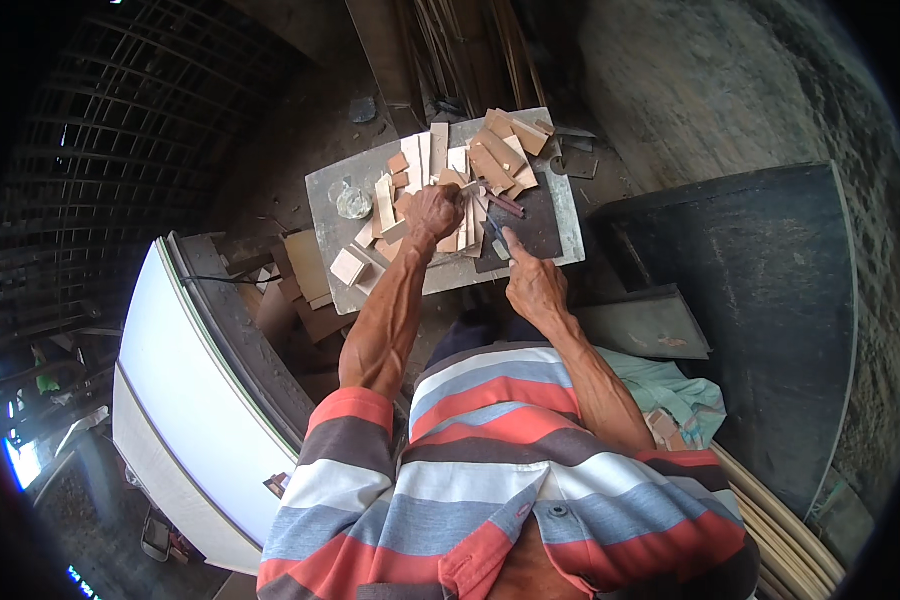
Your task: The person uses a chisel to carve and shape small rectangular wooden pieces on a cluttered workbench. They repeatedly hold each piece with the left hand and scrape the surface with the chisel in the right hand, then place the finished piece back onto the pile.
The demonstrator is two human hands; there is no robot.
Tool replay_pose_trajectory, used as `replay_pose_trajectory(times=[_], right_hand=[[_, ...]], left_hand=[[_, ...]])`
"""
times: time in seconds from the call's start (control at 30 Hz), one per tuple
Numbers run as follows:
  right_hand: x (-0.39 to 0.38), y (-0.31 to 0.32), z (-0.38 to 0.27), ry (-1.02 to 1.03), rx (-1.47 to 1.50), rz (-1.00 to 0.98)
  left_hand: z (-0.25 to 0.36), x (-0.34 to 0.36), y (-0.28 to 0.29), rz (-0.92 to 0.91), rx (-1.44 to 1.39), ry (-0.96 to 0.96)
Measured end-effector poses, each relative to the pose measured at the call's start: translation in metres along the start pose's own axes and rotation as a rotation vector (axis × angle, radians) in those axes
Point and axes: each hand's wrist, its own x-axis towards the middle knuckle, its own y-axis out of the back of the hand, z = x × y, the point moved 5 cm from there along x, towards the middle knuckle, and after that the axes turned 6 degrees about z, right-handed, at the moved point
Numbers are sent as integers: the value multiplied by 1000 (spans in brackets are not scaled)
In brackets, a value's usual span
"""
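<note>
My left hand (437, 211) is closed above the wood pieces in the middle of a low worktable (325, 200). A small end of something sticks out at its fingertips, too small to name. My right hand (537, 287) grips a knife-like tool (497, 236) with a narrow dark blade, its index finger stretched along it. The blade points away from me, over a dark flat board (537, 228). Between and beyond the hands lie pale wood strips (439, 148) and brown wood pieces (497, 152). Two dark reddish sticks (506, 203) lie beside the tool.
A clear glass container (352, 201) stands at the table's left. Pale wood blocks (349, 266) sit by its near left corner. A large white panel (185, 400) leans at my left, a dark board (750, 300) at my right. Long wood strips (780, 520) lie at the lower right.
</note>
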Motion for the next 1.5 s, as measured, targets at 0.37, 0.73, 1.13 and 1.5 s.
replay_pose_trajectory(times=[0.37, 0.73, 1.13, 1.5], right_hand=[[28, -14, 10, -23, -41, -49], [8, 1, 1, -40, -6, -63], [-2, -1, 9, -69, -19, -68], [11, 0, 1, -170, 4, -133]], left_hand=[[5, 6, -26, 50, -33, -61], [-7, 8, -18, 13, -11, -2], [-2, 11, -22, 27, 2, -34], [-9, 11, -22, 18, 1, -26]])
